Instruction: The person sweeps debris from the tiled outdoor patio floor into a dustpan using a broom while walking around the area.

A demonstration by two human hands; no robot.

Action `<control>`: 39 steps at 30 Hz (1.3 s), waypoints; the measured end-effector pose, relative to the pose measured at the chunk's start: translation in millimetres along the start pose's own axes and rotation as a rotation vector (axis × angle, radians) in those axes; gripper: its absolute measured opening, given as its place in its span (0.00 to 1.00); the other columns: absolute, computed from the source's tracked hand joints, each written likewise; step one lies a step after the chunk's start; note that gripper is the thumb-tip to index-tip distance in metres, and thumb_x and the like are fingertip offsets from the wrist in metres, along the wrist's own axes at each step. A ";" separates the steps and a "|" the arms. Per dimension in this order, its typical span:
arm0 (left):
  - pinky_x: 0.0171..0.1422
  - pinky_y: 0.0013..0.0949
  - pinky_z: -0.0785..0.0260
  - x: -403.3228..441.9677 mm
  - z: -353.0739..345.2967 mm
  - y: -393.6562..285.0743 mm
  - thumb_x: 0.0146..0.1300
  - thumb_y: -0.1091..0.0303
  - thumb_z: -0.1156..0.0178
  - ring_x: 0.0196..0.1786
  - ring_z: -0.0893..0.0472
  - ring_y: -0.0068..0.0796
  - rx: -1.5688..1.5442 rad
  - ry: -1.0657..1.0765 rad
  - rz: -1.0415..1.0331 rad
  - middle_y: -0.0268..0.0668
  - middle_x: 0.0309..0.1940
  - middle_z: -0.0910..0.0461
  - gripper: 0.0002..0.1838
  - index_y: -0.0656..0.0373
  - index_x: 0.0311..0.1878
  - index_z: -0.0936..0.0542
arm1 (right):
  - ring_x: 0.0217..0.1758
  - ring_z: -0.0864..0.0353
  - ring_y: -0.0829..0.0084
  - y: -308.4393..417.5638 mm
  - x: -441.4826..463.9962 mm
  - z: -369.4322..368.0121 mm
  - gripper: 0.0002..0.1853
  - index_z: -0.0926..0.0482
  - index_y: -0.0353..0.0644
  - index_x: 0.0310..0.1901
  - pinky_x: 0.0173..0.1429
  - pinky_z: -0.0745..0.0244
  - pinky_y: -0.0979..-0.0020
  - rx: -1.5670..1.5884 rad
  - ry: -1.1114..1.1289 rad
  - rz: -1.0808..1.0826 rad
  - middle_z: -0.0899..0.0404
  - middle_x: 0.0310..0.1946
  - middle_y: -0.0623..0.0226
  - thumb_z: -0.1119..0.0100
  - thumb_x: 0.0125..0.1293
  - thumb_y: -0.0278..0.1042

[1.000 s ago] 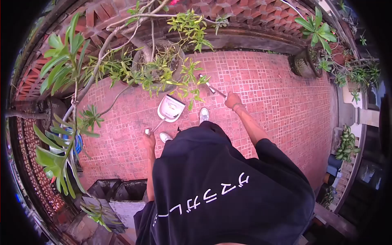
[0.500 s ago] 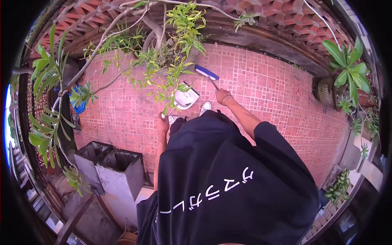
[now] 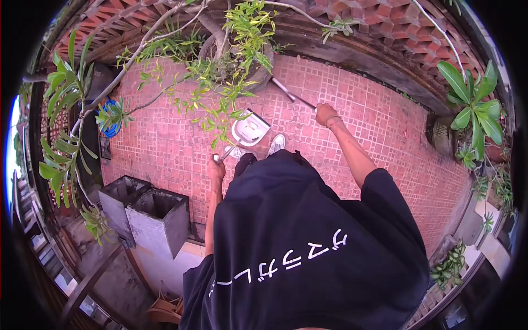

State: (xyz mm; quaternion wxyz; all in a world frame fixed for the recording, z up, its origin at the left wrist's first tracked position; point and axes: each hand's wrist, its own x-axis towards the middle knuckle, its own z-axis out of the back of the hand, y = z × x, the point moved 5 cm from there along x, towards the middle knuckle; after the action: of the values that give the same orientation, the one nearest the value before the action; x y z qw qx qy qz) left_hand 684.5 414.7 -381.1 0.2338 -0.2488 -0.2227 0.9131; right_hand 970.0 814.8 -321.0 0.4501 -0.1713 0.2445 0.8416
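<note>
My left grip (image 3: 217,166) holds the dustpan (image 3: 253,131) just before my shoes (image 3: 277,144), my right grip (image 3: 328,114) holds the broom (image 3: 284,90) nearer to the far edge of the floor (image 3: 374,126), and the work seems unfinished, though how much remains I cannot tell.

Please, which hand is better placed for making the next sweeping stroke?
The right hand, I judge: it grips the broom, which reaches out ahead of the dustpan. The left hand is occupied holding the dustpan.

black top (image 3: 308,220) | short loose sleeves (image 3: 391,203) | white Japanese lettering (image 3: 291,259) | thin bracelet (image 3: 331,120), right wrist | pale shoes (image 3: 277,144)
</note>
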 end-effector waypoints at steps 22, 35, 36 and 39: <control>0.36 0.42 0.33 -26.3 7.2 17.7 0.51 0.71 0.45 0.32 0.24 0.47 -0.123 -0.142 0.114 0.50 0.29 0.25 0.15 0.63 0.43 0.29 | 0.40 0.23 0.53 42.3 -16.3 -11.8 0.11 0.24 0.36 0.34 0.41 0.26 0.59 -0.138 0.178 0.163 0.24 0.36 0.48 0.51 0.50 0.30; 0.39 0.43 0.32 -31.8 24.2 22.9 0.51 0.71 0.44 0.36 0.24 0.50 -0.113 -0.112 0.121 0.53 0.30 0.25 0.16 0.65 0.45 0.28 | 0.41 0.23 0.53 118.3 -36.9 -117.5 0.11 0.24 0.35 0.35 0.43 0.26 0.59 -0.157 0.233 0.284 0.24 0.37 0.46 0.51 0.52 0.30; 0.40 0.44 0.33 -33.0 26.4 23.9 0.51 0.72 0.45 0.37 0.24 0.52 -0.152 -0.073 0.127 0.55 0.31 0.25 0.16 0.65 0.44 0.27 | 0.42 0.23 0.52 112.9 -38.3 -109.9 0.12 0.24 0.35 0.36 0.44 0.26 0.59 -0.132 0.269 0.245 0.24 0.37 0.47 0.51 0.51 0.30; 0.40 0.44 0.33 -41.8 41.3 34.7 0.51 0.72 0.45 0.37 0.24 0.53 -0.150 -0.156 0.117 0.55 0.31 0.25 0.15 0.65 0.44 0.27 | 0.42 0.24 0.50 101.1 -40.3 -73.3 0.13 0.24 0.34 0.36 0.45 0.28 0.59 -0.100 0.246 0.155 0.25 0.38 0.46 0.50 0.50 0.33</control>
State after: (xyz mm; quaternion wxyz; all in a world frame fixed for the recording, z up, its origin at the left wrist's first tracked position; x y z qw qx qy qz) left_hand 682.5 352.8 -352.6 0.1426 -0.2064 -0.2931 0.9226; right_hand 911.6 698.1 -334.7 0.3415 -0.2759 0.2682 0.8575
